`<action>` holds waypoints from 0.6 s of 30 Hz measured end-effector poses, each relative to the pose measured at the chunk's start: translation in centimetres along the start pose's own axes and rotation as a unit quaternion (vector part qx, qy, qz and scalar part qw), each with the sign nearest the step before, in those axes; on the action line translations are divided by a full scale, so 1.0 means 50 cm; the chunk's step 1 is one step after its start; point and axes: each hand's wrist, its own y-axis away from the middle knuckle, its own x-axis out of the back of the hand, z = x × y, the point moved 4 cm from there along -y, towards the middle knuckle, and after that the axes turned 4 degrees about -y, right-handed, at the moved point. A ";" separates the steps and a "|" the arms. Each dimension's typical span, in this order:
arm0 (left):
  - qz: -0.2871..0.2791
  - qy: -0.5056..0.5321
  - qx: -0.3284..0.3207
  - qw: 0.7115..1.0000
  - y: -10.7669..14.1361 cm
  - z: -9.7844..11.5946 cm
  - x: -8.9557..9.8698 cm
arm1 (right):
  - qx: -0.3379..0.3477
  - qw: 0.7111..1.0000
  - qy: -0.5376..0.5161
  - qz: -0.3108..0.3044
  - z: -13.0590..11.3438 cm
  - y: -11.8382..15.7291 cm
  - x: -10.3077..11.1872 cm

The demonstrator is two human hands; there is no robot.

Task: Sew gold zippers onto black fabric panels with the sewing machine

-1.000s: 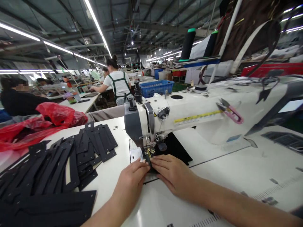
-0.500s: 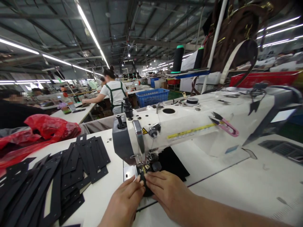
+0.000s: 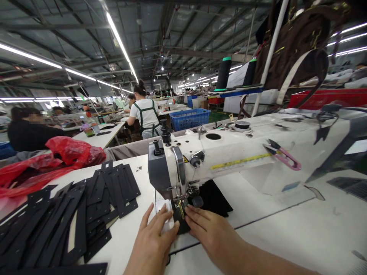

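Under the presser foot of a white sewing machine lies a dark piece of material, with a small gold-coloured strip at the needle. My left hand rests to the left of the foot, fingers spread, its thumb at the edge of the dark piece. On the other side my right hand lies flat with fingers stretched out, fingertips touching the piece beside the foot. Part of the piece is hidden by my hands. More black material sits behind the right hand, under the machine arm.
Black punched strips are heaped on the left of the table, beside a red plastic bag. Pink-handled thread snips lie on the machine arm. Beyond stand thread cones, a blue basket and a co-worker.
My left hand's fingers have spread and lifted away from the foot, uncovering more of the dark piece. The right hand stays beside the foot. The whole view has shifted slightly.
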 end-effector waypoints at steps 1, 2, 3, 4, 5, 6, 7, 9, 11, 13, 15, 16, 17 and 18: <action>-0.017 -0.006 -0.003 1.000 0.003 0.001 -0.002 | 0.003 1.000 0.009 -0.009 0.000 0.004 -0.006; -0.032 -0.006 -0.012 0.999 0.004 0.002 -0.005 | 0.003 1.000 0.013 -0.018 0.001 0.007 -0.010; -0.036 -0.003 -0.021 0.999 0.003 0.004 -0.006 | 0.003 1.000 0.014 -0.026 0.003 0.008 -0.013; -0.032 -0.001 -0.028 0.999 0.000 0.004 -0.006 | 0.004 0.999 0.014 -0.032 0.003 0.007 -0.014; -0.027 -0.001 -0.034 0.999 -0.003 0.004 -0.007 | 0.006 0.999 0.013 -0.035 0.004 0.006 -0.014; -0.024 -0.003 -0.039 0.999 -0.006 0.004 -0.009 | 0.007 0.999 0.010 -0.038 0.005 0.003 -0.012; -0.019 -0.003 -0.039 0.999 -0.009 0.003 -0.010 | 0.007 0.999 0.007 -0.039 0.006 -0.001 -0.009; -0.018 -0.001 -0.034 0.999 -0.014 0.001 -0.013 | 0.006 0.999 -0.002 -0.041 0.009 -0.009 -0.003; -0.017 0.001 -0.031 0.999 -0.018 -0.001 -0.014 | 0.003 0.999 -0.012 -0.043 0.013 -0.018 0.002; -0.019 0.000 -0.028 0.999 -0.021 -0.004 -0.015 | -0.002 0.998 -0.022 -0.050 0.018 -0.025 0.002; -0.013 0.000 -0.019 1.000 -0.026 -0.008 -0.016 | -0.006 0.998 -0.034 -0.059 0.023 -0.031 -0.001; -0.010 0.002 -0.015 1.000 -0.028 -0.010 -0.016 | -0.010 0.997 -0.040 -0.063 0.026 -0.033 -0.003; -0.009 0.004 -0.014 1.000 -0.031 -0.012 -0.017 | -0.014 0.997 -0.044 -0.068 0.028 -0.034 -0.005; -0.005 0.006 -0.013 1.000 -0.033 -0.013 -0.018 | -0.017 0.996 -0.048 -0.073 0.031 -0.035 -0.007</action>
